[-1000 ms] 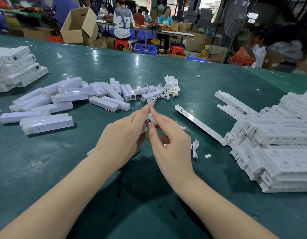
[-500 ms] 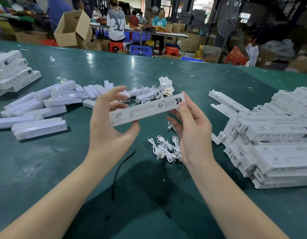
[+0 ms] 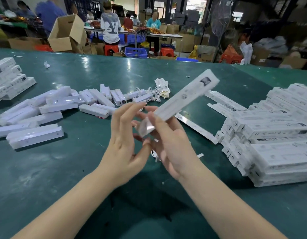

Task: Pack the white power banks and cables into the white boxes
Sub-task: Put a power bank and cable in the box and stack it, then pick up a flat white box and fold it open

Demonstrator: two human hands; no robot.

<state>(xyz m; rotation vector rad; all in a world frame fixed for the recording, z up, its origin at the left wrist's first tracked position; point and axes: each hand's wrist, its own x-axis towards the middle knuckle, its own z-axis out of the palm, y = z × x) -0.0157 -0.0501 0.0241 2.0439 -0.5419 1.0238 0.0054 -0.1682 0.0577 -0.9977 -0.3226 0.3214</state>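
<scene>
A: Held above the table (image 3: 66, 169), one white box (image 3: 182, 99), long axis tilted toward 1 o'clock, near end low between the two hands.

B: Gripped how?

A: Right hand (image 3: 173, 152) curled round the near end, thumb over the top face; end flap (image 3: 145, 126) there standing open and blurred. Left hand (image 3: 123, 144) released, fingers straight and spread, just beside that end, clasping nothing.

B: Why the tilt?

A: Probably to turn the open mouth toward the free hand, ready for filling or for tucking the flap. Contents of the box: cannot tell.

B: And the stock?

A: Loose power banks (image 3: 51, 109) strewn at 10 o'clock, within the left hand's reach. Coiled cables (image 3: 149, 94) with paper leaflets (image 3: 162, 87) at 12 o'clock; one more cable (image 3: 155, 155) partly hidden beneath the hands. Flat unfolded boxes (image 3: 223, 102) at 2 o'clock, stacked boxes (image 3: 278, 144) at 3 o'clock, another stack (image 3: 9, 80) far off at 10 o'clock.

B: Reason for such a layout?

A: Seemingly parts on one side, cartons on the other, centre kept for assembly.
</scene>
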